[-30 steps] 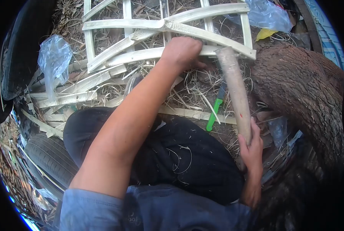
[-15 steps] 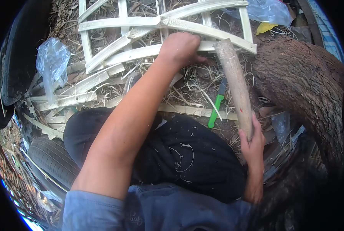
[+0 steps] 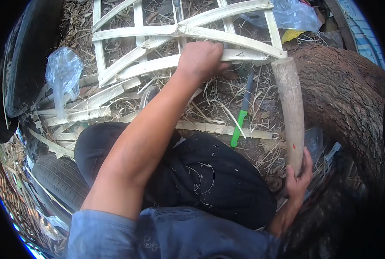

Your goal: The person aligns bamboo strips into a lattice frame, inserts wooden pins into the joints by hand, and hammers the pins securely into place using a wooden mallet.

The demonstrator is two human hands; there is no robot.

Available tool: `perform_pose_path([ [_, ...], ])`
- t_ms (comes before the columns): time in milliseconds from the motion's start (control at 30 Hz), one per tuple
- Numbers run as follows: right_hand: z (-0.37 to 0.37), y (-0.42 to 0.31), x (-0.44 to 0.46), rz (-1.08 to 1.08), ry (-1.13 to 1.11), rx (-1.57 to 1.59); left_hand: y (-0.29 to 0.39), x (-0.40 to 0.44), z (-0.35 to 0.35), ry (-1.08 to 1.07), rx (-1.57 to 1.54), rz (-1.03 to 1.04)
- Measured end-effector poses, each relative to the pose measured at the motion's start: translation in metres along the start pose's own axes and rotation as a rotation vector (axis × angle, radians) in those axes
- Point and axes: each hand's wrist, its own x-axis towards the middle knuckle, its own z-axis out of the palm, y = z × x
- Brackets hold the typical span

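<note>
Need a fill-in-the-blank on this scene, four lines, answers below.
1. The wooden stick is held in the person's ____ hand.
2. The knife handle is coloured ____.
3. The small mark on the stick is ____.
4. In the picture, the knife blade lies to the ____ of the stick.

Missing words: right; green; red; left.

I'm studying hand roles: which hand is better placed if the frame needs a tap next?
Probably the right hand: it holds the stick by its near end. The left hand is closed at the frame.
</note>
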Motion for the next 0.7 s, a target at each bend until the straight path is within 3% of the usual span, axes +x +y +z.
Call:
perform_pose_path([
  [333, -0.018, 0.030, -0.081, 0.309, -0.111, -0.054, 0.011, -0.020, -0.079, 0.151, 0.118, 0.035],
  [400, -0.007, 0.043, -0.097, 0.561, -0.214, 0.012, 0.012, -0.026, -0.096, 0.259, 0.162, 0.041],
  [467, 0.008, 0.063, -0.113, 0.523, -0.161, 0.096, 0.016, -0.030, -0.112, 0.258, 0.232, 0.004],
  [533, 0.015, 0.081, -0.121, 0.500, -0.199, 0.100, 0.015, -0.037, -0.121, 0.537, 0.265, 0.115],
  [567, 0.015, 0.085, -0.121, 0.488, -0.189, 0.113, 0.015, -0.041, -0.127, 0.563, 0.272, 0.098],
  [700, 0.011, 0.082, -0.106, 0.531, -0.350, -0.002, 0.005, -0.052, -0.153, 0.680, 0.286, 0.186],
])
